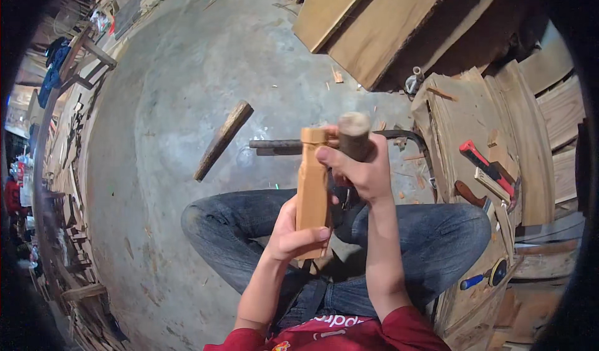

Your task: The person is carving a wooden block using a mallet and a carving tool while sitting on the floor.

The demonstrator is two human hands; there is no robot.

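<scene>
My left hand (290, 229) is closed round the lower part of a carved wooden block (312, 192). The block is pale, long and faceted, with a notched neck below a squared head. It stands upright in front of my lap. My right hand (368, 170) grips a short round piece of wood (354, 132) with a pale cut end and dark sides. The right thumb reaches across to the block's neck and touches it. Behind the right hand, a dark part below the round piece is mostly hidden, so I cannot tell what it is.
A bark-covered stick (223, 140) lies on the concrete floor (156, 164). Past my hands is a dark bent bar (274, 145). At right, wooden slabs (471, 114) carry a red-and-black handled tool (483, 164), a wooden handle (469, 193) and a blue-handled tool (474, 282). Planks (380, 33) lean beyond.
</scene>
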